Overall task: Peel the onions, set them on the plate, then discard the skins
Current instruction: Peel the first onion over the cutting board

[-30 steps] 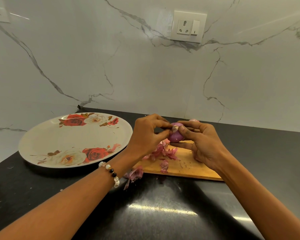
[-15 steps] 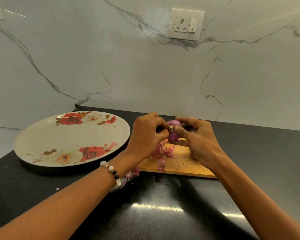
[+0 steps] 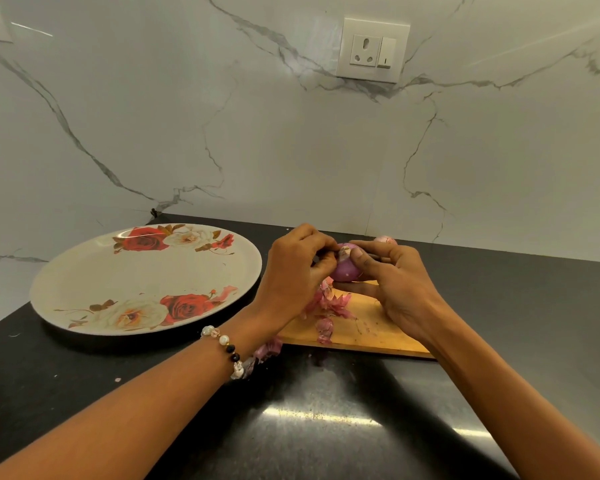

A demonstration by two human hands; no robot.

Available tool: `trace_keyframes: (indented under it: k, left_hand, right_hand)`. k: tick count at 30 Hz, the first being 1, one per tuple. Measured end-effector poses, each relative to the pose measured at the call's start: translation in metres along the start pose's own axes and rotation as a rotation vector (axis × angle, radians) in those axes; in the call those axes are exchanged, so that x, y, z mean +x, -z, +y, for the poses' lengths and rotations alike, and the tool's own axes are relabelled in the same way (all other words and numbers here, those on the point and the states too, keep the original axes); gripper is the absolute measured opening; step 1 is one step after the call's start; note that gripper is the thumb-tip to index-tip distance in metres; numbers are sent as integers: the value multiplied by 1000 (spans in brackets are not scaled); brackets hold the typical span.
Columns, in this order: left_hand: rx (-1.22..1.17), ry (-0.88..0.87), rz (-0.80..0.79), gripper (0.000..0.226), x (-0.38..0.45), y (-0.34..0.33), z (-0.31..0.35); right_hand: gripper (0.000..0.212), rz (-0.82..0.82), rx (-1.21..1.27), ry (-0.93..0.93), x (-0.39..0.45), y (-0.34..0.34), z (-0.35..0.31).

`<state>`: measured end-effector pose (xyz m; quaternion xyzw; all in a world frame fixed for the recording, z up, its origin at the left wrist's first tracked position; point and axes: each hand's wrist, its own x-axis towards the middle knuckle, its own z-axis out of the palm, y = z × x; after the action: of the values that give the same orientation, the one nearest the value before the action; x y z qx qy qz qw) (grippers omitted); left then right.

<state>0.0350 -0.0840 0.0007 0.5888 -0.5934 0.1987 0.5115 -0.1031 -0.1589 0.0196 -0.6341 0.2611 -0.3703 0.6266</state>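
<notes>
Right of frame centre, above the cutting board (image 3: pixel 368 332), the onion (image 3: pixel 344 270) sits between both hands: right hand (image 3: pixel 395 282) cups it with curled fingers, left hand (image 3: pixel 297 268) pinches its top. Plate (image 3: pixel 84 282) lies left.

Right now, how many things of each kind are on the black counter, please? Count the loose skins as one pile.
Onions: 2, one held in both hands, one behind the right hand
Plate: 1
Cutting board: 1
Pile of skins: 1
Total: 5
</notes>
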Motion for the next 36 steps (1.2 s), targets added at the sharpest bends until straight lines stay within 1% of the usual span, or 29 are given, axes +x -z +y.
trace_keyframes:
  k: [5, 8, 13, 16, 20, 22, 25, 27, 30, 36]
  left_hand:
    - [-109, 62, -80, 19, 5, 8, 2]
    - [-111, 88, -110, 18, 6, 11, 1]
    - [-130, 141, -101, 13, 5, 11, 1]
    - [-124, 119, -75, 12, 4, 8, 3]
    - [-78, 48, -28, 9, 4, 6, 6]
    - [-36, 7, -26, 8, 2, 4, 6]
    - [24, -27, -42, 7, 1, 1, 4]
    - [32, -29, -66, 7, 2, 2, 2]
    - [-22, -7, -133, 10, 5, 8, 1]
    - [-140, 134, -272, 18, 10, 18, 2]
  right_hand:
    - [26, -43, -47, 19, 1, 6, -3]
    - [26, -46, -93, 38, 2, 6, -2]
    - [26, -32, -134, 41, 2, 4, 2]
    - [27, -15, -156, 46, 1, 3, 3]
    - [27, -10, -134, 43, 2, 2, 1]
    - [27, -9, -138, 41, 1, 2, 1]
    - [21, -24, -120, 29, 1, 0, 3]
    - [20, -34, -107, 17, 1, 0, 3]
    - [21, -56, -89, -5, 1, 2, 0]
    - [18, -84, -71, -16, 0, 5, -2]
